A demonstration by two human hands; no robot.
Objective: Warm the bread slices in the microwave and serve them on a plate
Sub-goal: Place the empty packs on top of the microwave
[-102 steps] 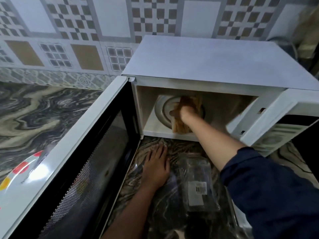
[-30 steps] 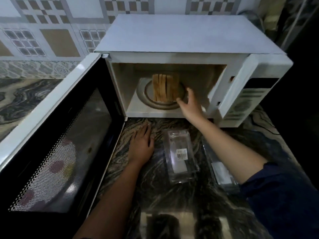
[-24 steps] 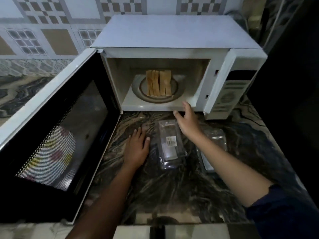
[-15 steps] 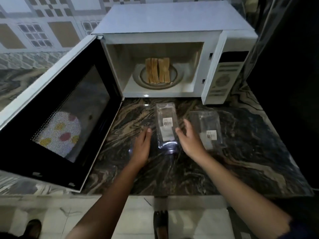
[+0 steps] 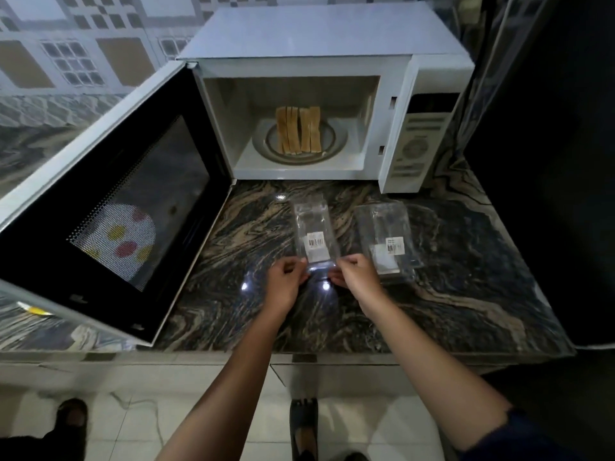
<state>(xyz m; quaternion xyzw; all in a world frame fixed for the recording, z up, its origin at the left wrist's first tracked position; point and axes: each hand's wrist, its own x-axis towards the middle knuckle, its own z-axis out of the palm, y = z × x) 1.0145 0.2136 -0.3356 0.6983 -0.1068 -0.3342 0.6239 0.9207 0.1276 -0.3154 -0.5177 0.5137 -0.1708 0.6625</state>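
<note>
Several bread slices [image 5: 298,129] stand on edge on the glass turntable [image 5: 336,144] inside the white microwave [image 5: 319,38]. Its door [image 5: 109,201] hangs wide open to the left. A spotted plate [image 5: 116,239] shows through the door's mesh window. On the counter in front lies a clear plastic packet [image 5: 314,232] with a barcode label. My left hand [image 5: 286,282] and my right hand [image 5: 356,276] pinch its near end from either side.
A second clear packet [image 5: 386,241] lies to the right of the first on the dark marbled counter [image 5: 449,294]. A dark tall surface [image 5: 549,161] stands on the right. Tiled wall behind. Feet in sandals [image 5: 303,427] are on the white floor below.
My right hand left the bread in the microwave and drew back to the counter. Both hands closed on the near end of the clear packet. The view pulled back.
</note>
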